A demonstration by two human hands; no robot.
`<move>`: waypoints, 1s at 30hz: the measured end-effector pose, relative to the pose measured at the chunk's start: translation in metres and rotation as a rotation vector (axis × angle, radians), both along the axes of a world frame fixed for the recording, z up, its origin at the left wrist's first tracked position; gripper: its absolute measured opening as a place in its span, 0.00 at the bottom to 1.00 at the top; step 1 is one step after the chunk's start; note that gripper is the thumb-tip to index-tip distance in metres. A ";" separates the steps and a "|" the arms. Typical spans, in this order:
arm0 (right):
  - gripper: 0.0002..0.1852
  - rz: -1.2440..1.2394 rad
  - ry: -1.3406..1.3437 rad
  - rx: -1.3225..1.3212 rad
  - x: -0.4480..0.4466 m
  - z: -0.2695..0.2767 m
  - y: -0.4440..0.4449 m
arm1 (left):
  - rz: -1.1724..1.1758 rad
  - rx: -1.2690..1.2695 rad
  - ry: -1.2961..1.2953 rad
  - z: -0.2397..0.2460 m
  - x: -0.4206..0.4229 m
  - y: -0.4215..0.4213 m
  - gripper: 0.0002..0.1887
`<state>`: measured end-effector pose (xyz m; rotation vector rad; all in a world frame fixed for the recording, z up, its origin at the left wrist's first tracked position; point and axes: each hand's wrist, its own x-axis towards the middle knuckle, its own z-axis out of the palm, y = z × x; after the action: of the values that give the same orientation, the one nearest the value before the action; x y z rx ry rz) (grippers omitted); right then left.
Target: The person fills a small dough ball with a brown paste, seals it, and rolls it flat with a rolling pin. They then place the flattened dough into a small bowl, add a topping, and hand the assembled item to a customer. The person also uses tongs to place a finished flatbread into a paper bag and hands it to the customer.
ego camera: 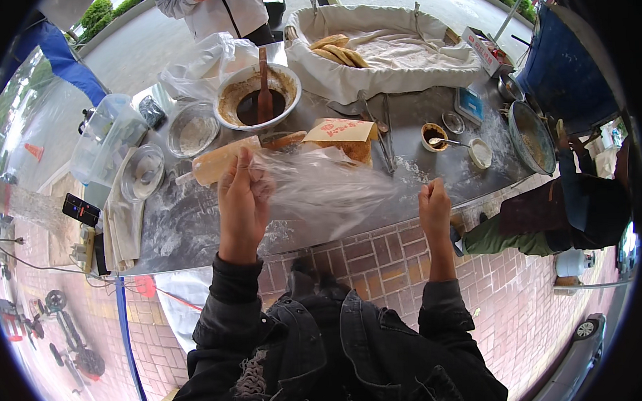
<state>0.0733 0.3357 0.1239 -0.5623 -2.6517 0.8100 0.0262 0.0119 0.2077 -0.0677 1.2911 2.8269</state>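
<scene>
My left hand [243, 201] grips the gathered edge of a clear plastic bag [326, 187] above the front of the metal table. Rightward the bag tapers in blurred folds. My right hand [434, 201] has its fingers curled closed near the table's front edge; whether the bag's thin tip reaches them is too blurred to tell. Behind the bag, partly covered by it, lies a browned flatbread [353, 148] in a paper sleeve [345, 128] with red printing. A wooden rolling pin [225, 160] rests just beyond my left hand.
A bowl of dark sauce [231, 115] holds a wooden spatula [264, 95]. Farther back, a cloth-lined basket [380, 82] contains several long breads [341, 52]. A sauce cup [432, 142], scale [470, 105] and tongs [387, 138] lie rightward. A person [558, 211] stands at the right.
</scene>
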 end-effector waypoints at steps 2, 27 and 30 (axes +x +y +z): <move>0.13 0.106 0.083 -0.170 0.001 0.021 -0.015 | 0.200 -0.571 0.088 0.007 0.003 0.015 0.11; 0.07 0.819 0.032 -0.630 -0.067 0.062 -0.192 | -0.681 -0.278 -0.153 0.000 0.018 -0.077 0.15; 0.08 0.780 0.017 -0.576 -0.075 0.068 -0.199 | -0.614 -0.291 -0.086 0.002 0.008 -0.097 0.10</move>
<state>-0.0015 0.1368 0.1923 0.4208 -2.5791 1.7974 0.0337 -0.0849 0.2102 0.1694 1.3961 2.0963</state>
